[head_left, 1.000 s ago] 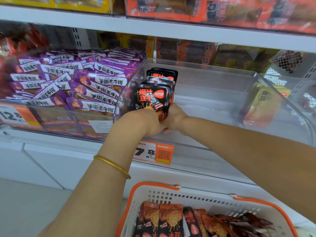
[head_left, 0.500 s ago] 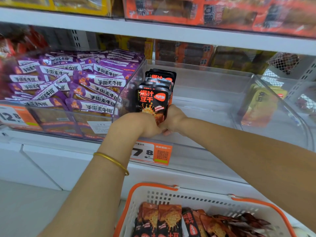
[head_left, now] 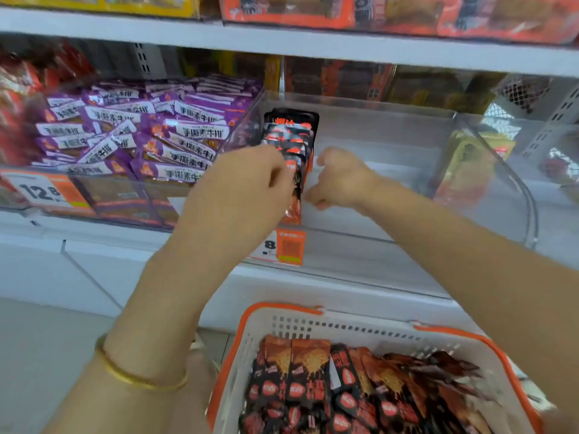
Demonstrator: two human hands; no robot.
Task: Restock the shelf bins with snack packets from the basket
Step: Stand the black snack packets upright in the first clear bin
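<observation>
while the left hand (head_left: 250, 189) curls its fingers against the front of the black packets (head_left: 291, 133), blur hides whether it pinches the front one or only touches it, so i cannot tell. just right of that row, across a small gap, the right hand (head_left: 341, 180) is curled into a loose fist and holds nothing that shows. the black packets stand on edge in one line running away from the hands, hard against the left wall of the clear bin (head_left: 391, 114). left of the left hand, past that wall, purple packets (head_left: 175, 130) lie heaped in the next bin. below the hands an orange price tag (head_left: 289, 247) sticks to the bin front. far right of the hands a yellow packet (head_left: 470, 158) shows through the bin's curved side. a gold bangle (head_left: 138, 375) circles the left wrist. under both forearms, nearest the person, the white basket (head_left: 282, 321) with an orange rim holds spare packets (head_left: 313, 371), black and red, lying flat.
</observation>
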